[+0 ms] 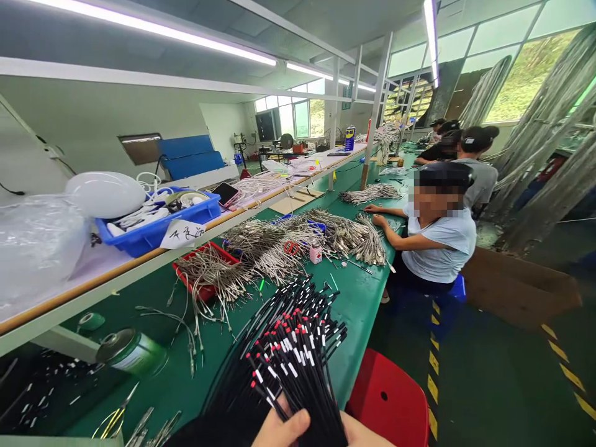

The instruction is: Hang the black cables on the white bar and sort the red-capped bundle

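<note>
A thick bundle of black cables with white bands and several red tips rises from the lower middle of the view. My left hand is closed on its left side, the thumb across the front and a finger among the cables. Against the bundle's right side is my right hand, gripping it lower down; its fingers are hidden behind the cables. More black cables with white bands lie on the green table just beyond and to the left.
Braided grey cables are heaped along the table, some in a red tray. A small pink-white bottle stands beside them. Scissors and a green can are at left. A co-worker sits at right, beyond a red stool.
</note>
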Demonstrator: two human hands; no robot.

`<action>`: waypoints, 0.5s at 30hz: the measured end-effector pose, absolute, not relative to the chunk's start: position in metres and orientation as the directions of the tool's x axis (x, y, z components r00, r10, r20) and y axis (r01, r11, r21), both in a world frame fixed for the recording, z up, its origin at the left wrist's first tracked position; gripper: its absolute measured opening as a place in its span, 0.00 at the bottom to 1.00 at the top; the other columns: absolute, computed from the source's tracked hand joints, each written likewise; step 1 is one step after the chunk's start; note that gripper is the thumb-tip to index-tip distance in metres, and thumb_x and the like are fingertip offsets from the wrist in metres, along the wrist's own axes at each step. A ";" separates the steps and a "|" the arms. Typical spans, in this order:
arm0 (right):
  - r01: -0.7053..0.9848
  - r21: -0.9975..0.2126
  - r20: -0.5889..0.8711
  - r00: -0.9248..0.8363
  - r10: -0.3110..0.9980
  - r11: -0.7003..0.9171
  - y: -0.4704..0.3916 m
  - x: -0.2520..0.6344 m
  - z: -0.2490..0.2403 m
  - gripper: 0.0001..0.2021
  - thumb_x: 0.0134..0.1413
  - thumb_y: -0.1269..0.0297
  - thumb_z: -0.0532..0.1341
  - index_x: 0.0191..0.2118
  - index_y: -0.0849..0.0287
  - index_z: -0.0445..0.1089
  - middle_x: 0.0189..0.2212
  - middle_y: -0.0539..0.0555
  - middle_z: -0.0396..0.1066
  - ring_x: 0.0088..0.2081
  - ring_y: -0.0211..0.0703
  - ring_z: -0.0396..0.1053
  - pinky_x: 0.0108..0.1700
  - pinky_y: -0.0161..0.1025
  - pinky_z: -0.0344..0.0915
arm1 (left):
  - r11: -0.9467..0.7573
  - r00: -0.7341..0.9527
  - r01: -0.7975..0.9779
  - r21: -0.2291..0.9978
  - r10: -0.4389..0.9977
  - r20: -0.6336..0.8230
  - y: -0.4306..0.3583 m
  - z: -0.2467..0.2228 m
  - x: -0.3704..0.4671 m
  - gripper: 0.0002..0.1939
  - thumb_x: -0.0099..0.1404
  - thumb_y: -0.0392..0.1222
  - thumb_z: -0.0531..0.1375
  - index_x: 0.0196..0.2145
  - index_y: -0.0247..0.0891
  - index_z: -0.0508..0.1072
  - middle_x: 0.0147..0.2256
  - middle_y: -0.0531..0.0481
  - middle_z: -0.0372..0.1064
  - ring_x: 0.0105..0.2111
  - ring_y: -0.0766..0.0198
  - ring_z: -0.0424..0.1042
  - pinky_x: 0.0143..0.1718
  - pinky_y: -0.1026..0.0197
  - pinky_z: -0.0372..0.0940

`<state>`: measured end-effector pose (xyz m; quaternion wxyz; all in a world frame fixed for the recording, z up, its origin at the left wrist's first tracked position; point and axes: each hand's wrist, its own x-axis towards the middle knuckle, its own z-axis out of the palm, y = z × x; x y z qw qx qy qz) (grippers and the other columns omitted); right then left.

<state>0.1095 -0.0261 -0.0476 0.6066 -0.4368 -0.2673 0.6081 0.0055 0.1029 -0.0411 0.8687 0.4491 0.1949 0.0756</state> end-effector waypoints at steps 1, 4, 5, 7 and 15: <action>-0.511 -0.850 -0.201 0.093 0.975 -0.127 -0.025 0.109 -0.048 0.23 0.40 0.66 0.73 0.46 0.62 0.71 0.38 0.53 0.73 0.39 0.42 0.71 0.44 0.41 0.66 | 0.631 0.919 0.050 0.774 0.275 -0.284 0.101 -0.038 0.010 0.27 0.49 0.53 0.70 0.44 0.34 0.77 0.44 0.37 0.76 0.47 0.44 0.74 0.52 0.42 0.64; -0.547 -0.822 -0.208 0.030 0.978 -0.158 -0.022 0.107 -0.054 0.12 0.47 0.67 0.70 0.37 0.63 0.70 0.28 0.47 0.70 0.27 0.35 0.67 0.32 0.36 0.66 | 0.740 0.919 0.061 0.670 0.221 -0.327 0.103 -0.030 0.019 0.21 0.56 0.47 0.65 0.44 0.30 0.77 0.45 0.37 0.76 0.49 0.47 0.73 0.56 0.46 0.62; -0.560 -0.810 -0.216 0.010 0.976 -0.173 -0.021 0.106 -0.056 0.09 0.51 0.66 0.68 0.36 0.63 0.69 0.26 0.46 0.68 0.24 0.33 0.65 0.30 0.35 0.65 | 0.765 0.918 0.062 0.641 0.208 -0.338 0.105 -0.028 0.022 0.20 0.56 0.47 0.64 0.43 0.29 0.77 0.44 0.37 0.77 0.48 0.48 0.74 0.55 0.48 0.62; -0.576 -0.793 -0.228 -0.023 0.973 -0.199 -0.020 0.106 -0.058 0.07 0.57 0.65 0.64 0.35 0.63 0.69 0.26 0.46 0.68 0.24 0.33 0.65 0.28 0.34 0.65 | 0.799 0.916 0.052 0.600 0.201 -0.347 0.110 -0.025 0.027 0.20 0.54 0.44 0.66 0.43 0.30 0.76 0.39 0.41 0.77 0.43 0.52 0.76 0.51 0.50 0.66; -0.386 -0.892 -0.298 0.106 0.949 -0.237 -0.019 0.099 -0.052 0.06 0.54 0.68 0.66 0.35 0.63 0.69 0.26 0.46 0.68 0.28 0.36 0.68 0.35 0.39 0.68 | 0.768 0.885 -0.026 0.640 0.315 -0.342 0.113 -0.012 0.033 0.21 0.46 0.35 0.69 0.41 0.31 0.75 0.30 0.47 0.74 0.35 0.56 0.75 0.45 0.52 0.67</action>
